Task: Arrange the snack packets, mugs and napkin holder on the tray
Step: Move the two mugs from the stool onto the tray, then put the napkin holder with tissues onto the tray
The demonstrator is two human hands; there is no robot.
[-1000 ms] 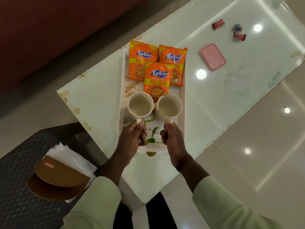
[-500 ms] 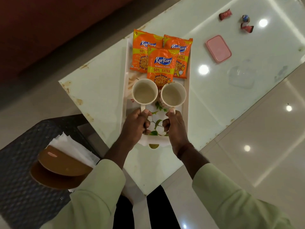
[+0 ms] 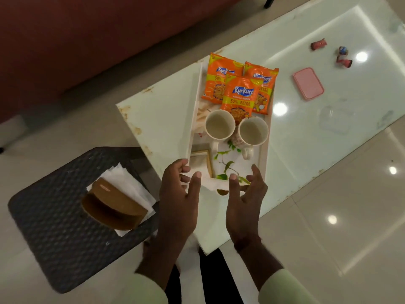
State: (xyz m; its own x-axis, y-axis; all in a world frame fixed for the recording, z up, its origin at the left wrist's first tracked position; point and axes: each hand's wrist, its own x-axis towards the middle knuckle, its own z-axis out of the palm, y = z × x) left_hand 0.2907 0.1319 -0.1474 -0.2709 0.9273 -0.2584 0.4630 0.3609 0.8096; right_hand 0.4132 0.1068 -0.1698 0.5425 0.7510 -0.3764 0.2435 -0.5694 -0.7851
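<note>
I am in a home living room: a low glass-topped coffee table (image 3: 306, 139) stands before a dark red sofa (image 3: 87, 40) on glossy floor tiles (image 3: 350, 216), a woven stool (image 3: 54, 227) at its near corner, mugs (image 3: 219, 126) and snack packets (image 3: 238, 97) on a tray (image 3: 264, 156).

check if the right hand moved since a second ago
Yes. The right hand has left the handle of the right mug and drawn back toward the person, over the near end of the tray, fingers open.
</note>
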